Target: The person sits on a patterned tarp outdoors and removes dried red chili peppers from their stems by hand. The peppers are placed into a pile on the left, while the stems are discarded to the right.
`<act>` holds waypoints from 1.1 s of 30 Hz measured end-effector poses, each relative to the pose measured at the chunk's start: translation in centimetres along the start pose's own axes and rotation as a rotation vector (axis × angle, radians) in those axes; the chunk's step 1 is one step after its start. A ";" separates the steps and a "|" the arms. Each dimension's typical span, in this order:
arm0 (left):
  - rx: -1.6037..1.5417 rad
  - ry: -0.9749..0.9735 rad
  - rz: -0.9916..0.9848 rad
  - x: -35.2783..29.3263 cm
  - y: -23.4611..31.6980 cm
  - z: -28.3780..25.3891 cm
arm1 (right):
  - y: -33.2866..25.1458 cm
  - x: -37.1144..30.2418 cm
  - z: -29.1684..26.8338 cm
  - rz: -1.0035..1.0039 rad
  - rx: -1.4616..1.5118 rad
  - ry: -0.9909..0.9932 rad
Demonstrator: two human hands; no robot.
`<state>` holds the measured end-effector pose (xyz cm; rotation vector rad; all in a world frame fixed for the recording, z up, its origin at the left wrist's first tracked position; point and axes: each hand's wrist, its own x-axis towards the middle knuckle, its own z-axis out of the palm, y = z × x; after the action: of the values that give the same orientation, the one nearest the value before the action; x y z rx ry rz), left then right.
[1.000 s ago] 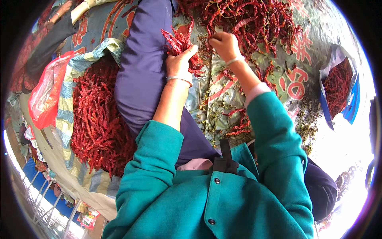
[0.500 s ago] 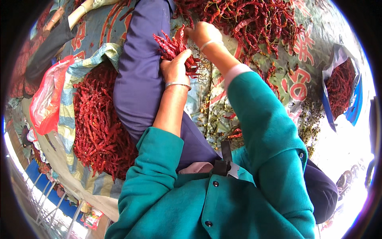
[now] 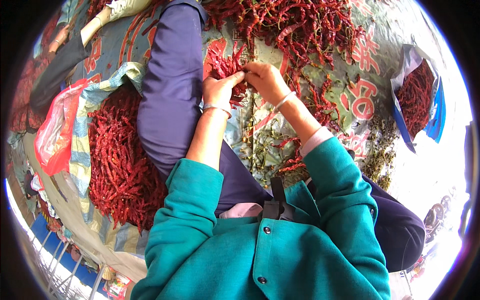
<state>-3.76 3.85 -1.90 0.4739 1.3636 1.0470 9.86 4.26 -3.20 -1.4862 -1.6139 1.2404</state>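
Observation:
My left hand [image 3: 218, 92] is closed round a bunch of dried red chilies [image 3: 227, 64], their tips fanning out above the thumb. Pressed up against the bunch from the right, my right hand [image 3: 267, 83] has its thumb and fingertips pinched together by the left thumb; what lies between them is too small to make out. Ahead of both hands a big heap of dried chilies with stems [image 3: 300, 27] spreads over a printed sheet [image 3: 367, 80]. Left of my outstretched leg, a striped woven sack [image 3: 80, 155] lies open, full of red chilies [image 3: 120, 165].
Bits of stem and dry leaf [image 3: 265, 142] litter the sheet before my lap. An open bag of chilies [image 3: 416, 97] stands at the right. A red plastic bag [image 3: 57, 130] lies beside the sack. Another person's leg [image 3: 60, 72] reaches in at the upper left.
My right hand has come back from the edge of the chili heap to the bunch in my left hand. The left hand keeps its hold.

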 end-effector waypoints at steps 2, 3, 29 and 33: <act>0.018 -0.016 0.020 -0.2 -0.3 -0.1 | 0.2 -1.4 -0.1 -0.082 -0.039 0.034; 0.015 -0.024 0.006 -0.3 -0.5 -0.1 | 0.2 -1.8 -0.1 -0.130 -0.066 0.078; -0.303 0.008 0.127 -0.5 1.6 0.6 | 3.2 0.0 -2.9 0.023 0.086 0.172; -0.250 -0.039 0.093 0.2 0.8 1.1 | 2.7 2.3 -4.8 0.150 -0.582 0.405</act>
<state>-3.04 4.72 -1.17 0.3722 1.1662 1.2593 14.81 7.43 -4.25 -2.0818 -1.6711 0.4883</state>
